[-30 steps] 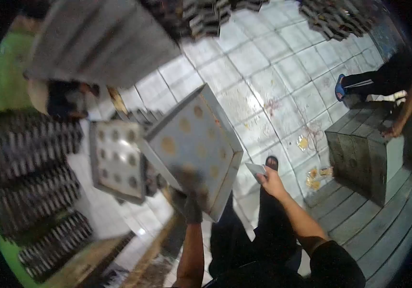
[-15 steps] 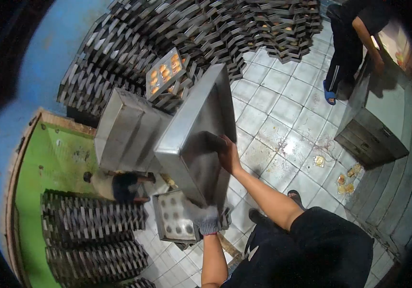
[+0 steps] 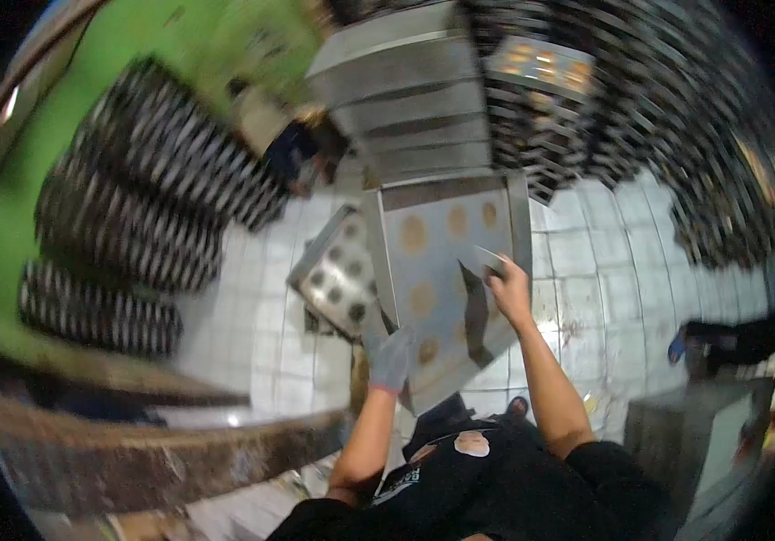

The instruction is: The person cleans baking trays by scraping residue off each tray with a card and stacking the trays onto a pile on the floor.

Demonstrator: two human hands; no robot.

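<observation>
A deep metal baking tray (image 3: 451,261) with round brownish marks on its base lies in front of my body, its open side facing me. My left hand (image 3: 390,359), in a grey glove, is closed on the tray's near left edge. Over the right part of the tray, my bare right hand (image 3: 507,287) pinches a thin flat scraper (image 3: 487,253), seen nearly edge-on. A dark shadow falls on the tray base below that hand. Motion blur hides the finger details.
Behind the tray rises a stack of metal trays (image 3: 424,113). Another tray with dark round spots (image 3: 338,275) lies at left. Stacked dark trays (image 3: 126,180) line the green wall. A tray of buns (image 3: 543,68) sits at the back. A person (image 3: 270,131) bends far left; another stands right.
My view has turned to the right side of the scene's left wall. The tray has gone from steeply tilted to facing me, and my right hand now shows the scraper above its base.
</observation>
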